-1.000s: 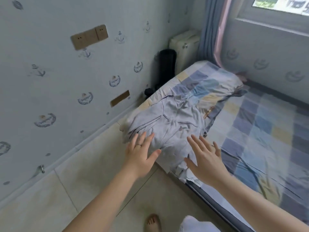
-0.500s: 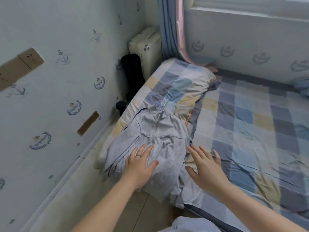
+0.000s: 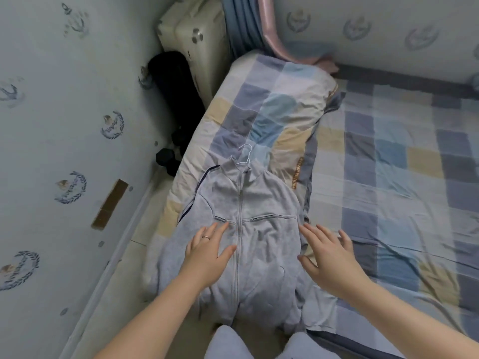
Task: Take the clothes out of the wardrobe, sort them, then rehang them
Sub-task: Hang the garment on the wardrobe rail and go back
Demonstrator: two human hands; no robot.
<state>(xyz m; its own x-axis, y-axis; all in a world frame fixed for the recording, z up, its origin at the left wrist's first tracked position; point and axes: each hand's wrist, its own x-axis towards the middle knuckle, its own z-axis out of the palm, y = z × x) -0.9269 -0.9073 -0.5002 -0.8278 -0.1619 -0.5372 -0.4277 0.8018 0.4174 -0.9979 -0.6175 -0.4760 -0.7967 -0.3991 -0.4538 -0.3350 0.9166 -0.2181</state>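
Since the earlier frame the view has swung round, so the grey zip jacket (image 3: pixel 259 208) now lies straight ahead, collar away and hem towards the person, and both hands have come further up its body. Nearest the camera, pale trouser knees (image 3: pixel 228 343) show at the bottom edge, and two bare forearms reach forward from either side.

The left hand (image 3: pixel 207 252) lies palm down on the jacket just left of the zip, its fingers (image 3: pixel 220 229) straight, released and slightly spread, the tips near the left chest pocket zip; a ring (image 3: pixel 205 237) sits on one of them. The right hand (image 3: pixel 329 257) is palm down at the jacket's right edge, part over the checked sheet of the bed (image 3: pixel 388 177), fingers straight and fanned, grasping nothing; whether it presses down or hovers cannot be told.

The jacket lies front up on the left edge of the bed, its hem hanging over the side towards the floor (image 3: pixel 108 320). A thin white hanger (image 3: pixel 246 154) hook sticks out of the collar and rests on a folded checked quilt (image 3: pixel 272 104). Beyond, in the corner by the wall, sit a dark dumbbell (image 3: pixel 166 159), a black bag (image 3: pixel 171 81), a cream case (image 3: pixel 197 35) and a blue and pink curtain (image 3: pixel 248 19).
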